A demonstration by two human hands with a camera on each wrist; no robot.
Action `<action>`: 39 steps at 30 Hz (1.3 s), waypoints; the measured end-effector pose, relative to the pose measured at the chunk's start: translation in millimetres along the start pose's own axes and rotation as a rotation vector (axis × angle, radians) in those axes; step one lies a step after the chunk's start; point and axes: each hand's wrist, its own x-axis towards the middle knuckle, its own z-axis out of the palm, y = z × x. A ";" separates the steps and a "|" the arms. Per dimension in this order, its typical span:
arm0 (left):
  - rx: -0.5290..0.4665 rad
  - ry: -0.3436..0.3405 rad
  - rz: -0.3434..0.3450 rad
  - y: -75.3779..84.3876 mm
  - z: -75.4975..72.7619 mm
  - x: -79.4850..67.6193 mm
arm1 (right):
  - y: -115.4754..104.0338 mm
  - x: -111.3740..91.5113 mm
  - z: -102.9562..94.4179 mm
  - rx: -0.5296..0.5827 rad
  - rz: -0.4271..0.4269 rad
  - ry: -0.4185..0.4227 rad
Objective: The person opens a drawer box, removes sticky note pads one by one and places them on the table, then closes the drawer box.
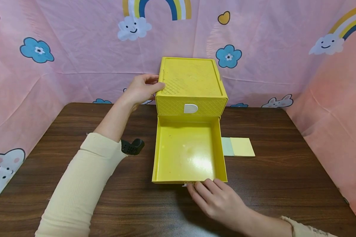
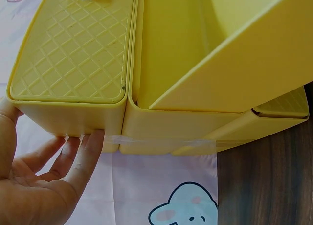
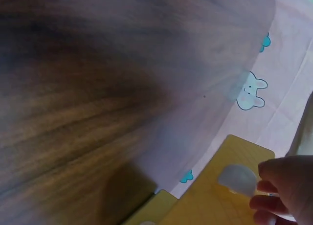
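Note:
A yellow drawer cabinet (image 1: 192, 77) stands on the table with its middle drawer (image 1: 187, 149) pulled out; nothing lies inside that drawer. My left hand (image 1: 142, 89) steadies the cabinet's upper left side. Its thumb rests on the top edge, and in the left wrist view its fingers (image 2: 85, 156) press against the side wall. At the drawer's front rim, my right hand (image 1: 219, 200) grips with bent fingers beside the white handle (image 3: 237, 178). Part of that handle is hidden in the head view.
Pale green (image 1: 227, 146) and pale yellow sticky notes (image 1: 242, 146) lie right of the drawer. A closed top drawer has a white handle (image 1: 191, 108). Below the open drawer is a lower one (image 2: 286, 105). Pink printed cloth (image 1: 92, 52) hangs around the wooden table (image 1: 121, 197).

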 end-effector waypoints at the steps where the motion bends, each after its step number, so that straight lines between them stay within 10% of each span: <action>1: 0.000 0.000 0.000 0.1 0.0 0.0 | -0.7 -0.5 0.7 -0.005 0.003 0.004; 39: 0.002 -0.007 0.007 -0.2 -0.2 0.3 | -11.3 3.5 20.5 -0.068 0.088 0.121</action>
